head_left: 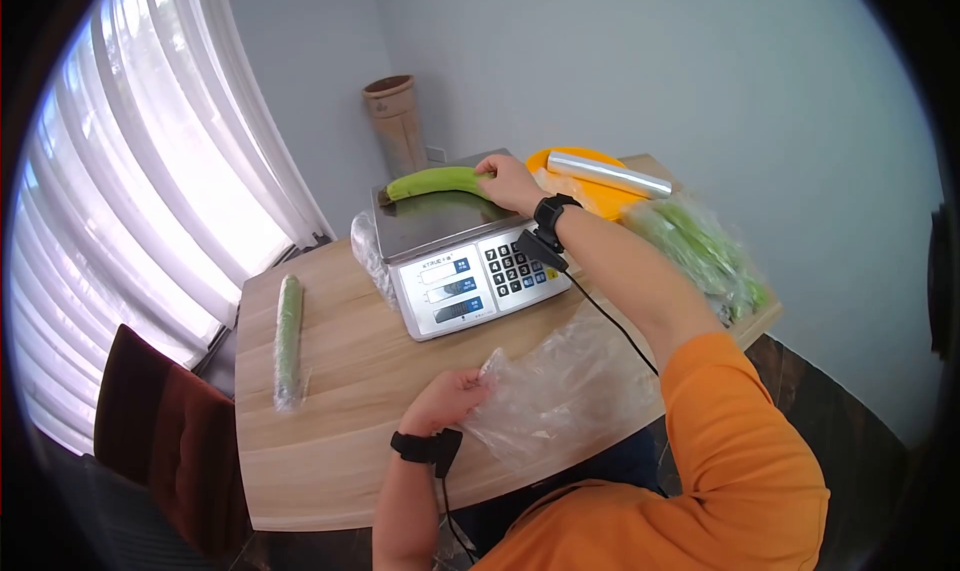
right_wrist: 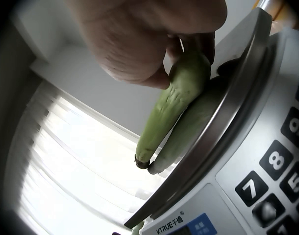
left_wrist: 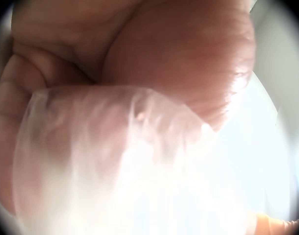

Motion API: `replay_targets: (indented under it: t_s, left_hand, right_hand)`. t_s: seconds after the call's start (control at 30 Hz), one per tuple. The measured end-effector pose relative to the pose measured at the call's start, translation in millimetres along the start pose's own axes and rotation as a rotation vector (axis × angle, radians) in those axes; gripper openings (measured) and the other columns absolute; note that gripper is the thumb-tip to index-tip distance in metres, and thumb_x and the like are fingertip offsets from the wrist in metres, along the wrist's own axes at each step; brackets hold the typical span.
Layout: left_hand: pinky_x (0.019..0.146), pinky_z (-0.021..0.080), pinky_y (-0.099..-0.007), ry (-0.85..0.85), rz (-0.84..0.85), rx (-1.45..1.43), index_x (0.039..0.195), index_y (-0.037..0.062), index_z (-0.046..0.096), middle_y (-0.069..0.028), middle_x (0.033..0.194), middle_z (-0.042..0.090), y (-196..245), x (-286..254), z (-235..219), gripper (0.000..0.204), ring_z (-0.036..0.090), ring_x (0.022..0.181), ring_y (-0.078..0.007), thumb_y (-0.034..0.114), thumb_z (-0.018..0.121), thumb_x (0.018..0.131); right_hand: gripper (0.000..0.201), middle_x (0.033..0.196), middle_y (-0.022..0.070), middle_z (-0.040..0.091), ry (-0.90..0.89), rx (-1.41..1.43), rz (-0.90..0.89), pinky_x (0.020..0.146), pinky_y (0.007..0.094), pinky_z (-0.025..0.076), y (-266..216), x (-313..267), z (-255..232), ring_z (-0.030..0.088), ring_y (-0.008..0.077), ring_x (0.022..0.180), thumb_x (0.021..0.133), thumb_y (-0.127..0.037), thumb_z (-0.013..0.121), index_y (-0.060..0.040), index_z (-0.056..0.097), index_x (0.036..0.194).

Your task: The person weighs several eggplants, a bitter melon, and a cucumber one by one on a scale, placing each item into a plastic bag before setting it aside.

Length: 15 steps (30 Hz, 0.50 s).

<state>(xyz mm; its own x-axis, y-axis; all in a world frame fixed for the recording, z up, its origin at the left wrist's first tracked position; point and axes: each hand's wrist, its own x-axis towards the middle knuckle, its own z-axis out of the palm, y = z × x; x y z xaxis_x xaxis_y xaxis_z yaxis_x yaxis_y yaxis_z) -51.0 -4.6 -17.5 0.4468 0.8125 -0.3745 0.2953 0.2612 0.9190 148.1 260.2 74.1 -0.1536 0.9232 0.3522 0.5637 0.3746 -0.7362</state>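
Observation:
My right hand (head_left: pixel 508 184) pinches one end of a long, slightly curved green eggplant (head_left: pixel 432 183) over the steel pan (head_left: pixel 430 229) of a white digital scale (head_left: pixel 447 311). In the right wrist view the eggplant (right_wrist: pixel 171 100) has a dark stem tip, and its reflection shows in the pan. Near the table's front edge, my left hand (head_left: pixel 447 399) pinches the rim of a clear plastic bag (head_left: pixel 560 391). The bag lies loosely spread across the wood toward the right. In the left wrist view the bag's film (left_wrist: pixel 100 142) covers part of the palm.
A wrapped green vegetable (head_left: pixel 288 341) lies at the table's left. Behind the scale's right side, a roll of plastic film (head_left: pixel 608 174) rests on an orange tray (head_left: pixel 545 157). Bagged green vegetables (head_left: pixel 695 251) sit at the right edge. Crumpled plastic (head_left: pixel 368 256) is left of the scale.

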Motion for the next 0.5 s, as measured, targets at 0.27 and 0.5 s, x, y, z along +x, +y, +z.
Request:
replay_targets:
  t_s: [0.27,0.5]
  left_hand:
    - [0.048,0.036,-0.0206,0.149,0.011,-0.03,0.088,0.0053,0.062,0.0058,0.064,0.051,-10,8,-9,0.013,0.045,0.054,-0.004,0.018,0.06,0.089]
    - [0.048,0.034,-0.0199,0.2,0.1,-0.197,0.088,0.0049,0.058,0.0048,0.063,0.049,-12,15,-8,0.013,0.042,0.052,-0.0033,0.016,0.055,0.093]
  right_hand:
    - [0.025,0.095,0.0105,0.065,-0.096,0.146,-0.034,0.084,0.032,0.048,-37,-83,-51,0.061,0.0219,0.091,0.083,-0.018,0.06,-0.0033,0.065,0.103]
    - [0.033,0.121,0.0128,0.057,-0.234,-0.314,-0.731,0.095,0.0428,0.042,-51,-207,-103,0.053,0.0323,0.113,0.077,-0.014,0.069,-0.008,0.061,0.108]
